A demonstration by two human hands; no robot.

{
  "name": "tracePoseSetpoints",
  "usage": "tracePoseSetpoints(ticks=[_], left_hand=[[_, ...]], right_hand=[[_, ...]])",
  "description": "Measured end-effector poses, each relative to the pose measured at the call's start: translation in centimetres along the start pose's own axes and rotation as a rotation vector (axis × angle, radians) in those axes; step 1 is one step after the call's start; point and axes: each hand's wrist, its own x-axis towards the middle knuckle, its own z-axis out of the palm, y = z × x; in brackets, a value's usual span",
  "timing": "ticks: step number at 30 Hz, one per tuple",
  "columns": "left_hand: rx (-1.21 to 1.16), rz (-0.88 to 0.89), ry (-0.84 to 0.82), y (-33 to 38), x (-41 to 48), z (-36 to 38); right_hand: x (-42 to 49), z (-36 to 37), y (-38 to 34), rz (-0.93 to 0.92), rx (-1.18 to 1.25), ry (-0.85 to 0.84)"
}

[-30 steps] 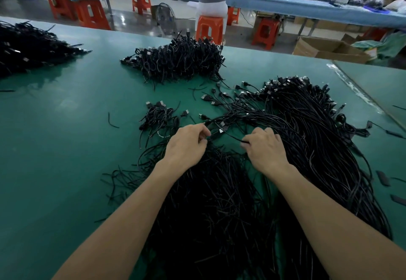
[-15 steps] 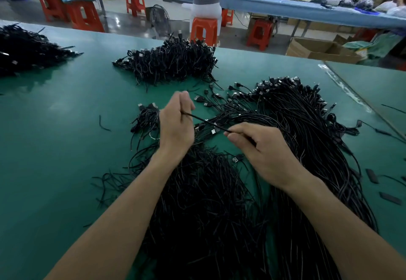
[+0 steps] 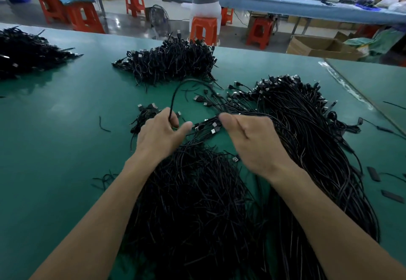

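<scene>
Black cable rises in a loop just beyond the near heap of loose leads, which lies on the green table under both forearms. At the heap's far edge the left hand pinches one leg of the loop between curled fingers. Right of it, along that same edge, the right hand is curled with the thumb forward. The loop's other leg drops toward it, but I cannot tell whether it grips. Well beyond the heap sits a bundled pile. The step looks like drawing one lead free. Next it needs lifting clear of the tangled plugs.
</scene>
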Motion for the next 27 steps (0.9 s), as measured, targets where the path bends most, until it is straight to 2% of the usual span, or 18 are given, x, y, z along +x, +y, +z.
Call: tracePoseSetpoints(ticks=[4,7,9,12,14,17,19,23,27], left_hand=[[-0.276,0.068,-0.201,0.5,0.3,0.8],[-0.372,0.108,-0.234,1.0,0.0,0.9],[-0.335,0.074,-0.246,1.3,-0.2,0.6],[-0.319,0.047,-0.279,1.1,-0.6,0.0],[-0.362,0.047,-0.242,0.7,-0.8,-0.3],[-0.337,0.049,-0.067,0.1,-0.7,-1.0],[-0.308,0.047,-0.064,-0.4,-0.5,-1.7],[-0.301,0.081,-0.356,-0.1,-1.0,-3.0],[-0.529,0.058,-0.692,2.2,-1.9,-4.3]], right_hand=[[0.5,0.1,-6.8,-0.311,-0.004,-0.036],[-0.1,0.4,-7.4,-0.329,-0.051,-0.163],[-0.3,0.4,-5.9,-0.186,-0.104,-0.226],[-0.2,0.0,-1.4,0.175,-0.256,-0.322],[-0.6,-0.5,2.0,0.366,-0.206,-0.334],[-1.7,-1.2,5.1,0.49,-0.111,-0.312],[-2.5,-1.5,5.8,0.466,-0.065,-0.293],[-2.4,-1.6,5.0,0.353,0.058,-0.22],[-1.4,-1.2,3.5,0.29,0.216,-0.131]])
